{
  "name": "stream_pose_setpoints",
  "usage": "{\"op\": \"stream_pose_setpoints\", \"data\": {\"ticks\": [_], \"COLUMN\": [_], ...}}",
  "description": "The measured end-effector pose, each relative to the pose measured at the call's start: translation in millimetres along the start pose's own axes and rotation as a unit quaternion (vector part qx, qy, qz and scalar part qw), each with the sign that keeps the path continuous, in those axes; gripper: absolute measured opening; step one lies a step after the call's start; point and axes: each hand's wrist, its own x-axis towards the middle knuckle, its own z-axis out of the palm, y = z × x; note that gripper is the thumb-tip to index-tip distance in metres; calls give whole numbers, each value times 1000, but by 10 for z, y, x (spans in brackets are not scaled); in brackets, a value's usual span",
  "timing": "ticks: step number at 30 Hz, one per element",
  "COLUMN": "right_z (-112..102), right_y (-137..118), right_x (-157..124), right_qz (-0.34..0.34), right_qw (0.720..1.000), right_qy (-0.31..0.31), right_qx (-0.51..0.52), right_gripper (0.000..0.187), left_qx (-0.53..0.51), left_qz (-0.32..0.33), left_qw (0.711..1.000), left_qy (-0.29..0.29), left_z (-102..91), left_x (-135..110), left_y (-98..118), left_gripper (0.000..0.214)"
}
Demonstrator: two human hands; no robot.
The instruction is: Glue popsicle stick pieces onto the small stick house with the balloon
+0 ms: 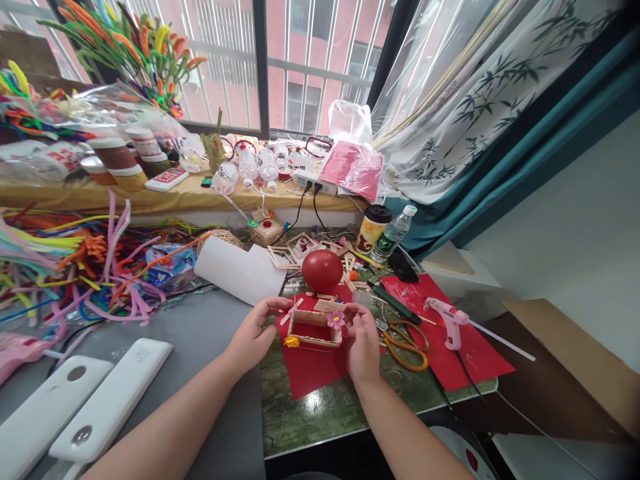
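A small box of wooden craft sticks (314, 327) rests on a red felt sheet (315, 370), with a pink flower (336, 319) and a yellow flower (291, 342) stuck on it. My left hand (257, 335) pinches its left end, where a loose stick pokes out. My right hand (362, 339) grips its right end, by the pink flower. A red ball (323, 270) sits just behind the box.
Orange-handled scissors (406, 344) and a pink glue gun (449, 320) lie to the right on red felt. Pipe cleaners (75, 267) pile up at left, two white devices (95, 407) lie near me. A cup (373, 229) and bottle (395, 233) stand behind.
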Motion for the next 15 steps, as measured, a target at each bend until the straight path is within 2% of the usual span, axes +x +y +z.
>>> {"op": "stream_pose_setpoints", "data": {"ticks": [3, 6, 8, 10, 13, 15], "right_z": [-25, -75, -93, -75, 25, 118], "right_y": [-51, -184, -275, -313, -247, -164], "right_x": [49, 259, 532, 865, 1304, 1474], "right_qz": [-18, -62, -72, -38, 1, 22], "right_qw": [1000, 997, 996, 991, 984, 980], "right_qy": [20, 49, 21, -54, -80, -91], "right_qx": [-5, -14, -49, -117, -160, -177], "right_gripper": [32, 26, 30, 45, 74, 90], "left_qx": [-10, -34, -46, -37, -19, -21], "left_qz": [-28, -61, -85, -100, -89, -73], "left_qw": [999, 993, 990, 990, 994, 995], "left_qy": [44, 90, 102, 93, 67, 63], "left_z": [23, 37, 40, 40, 32, 23], "left_x": [2, 7, 13, 17, 16, 10], "left_y": [15, 32, 45, 71, 134, 165], "left_gripper": [20, 28, 34, 36, 37, 37]}}
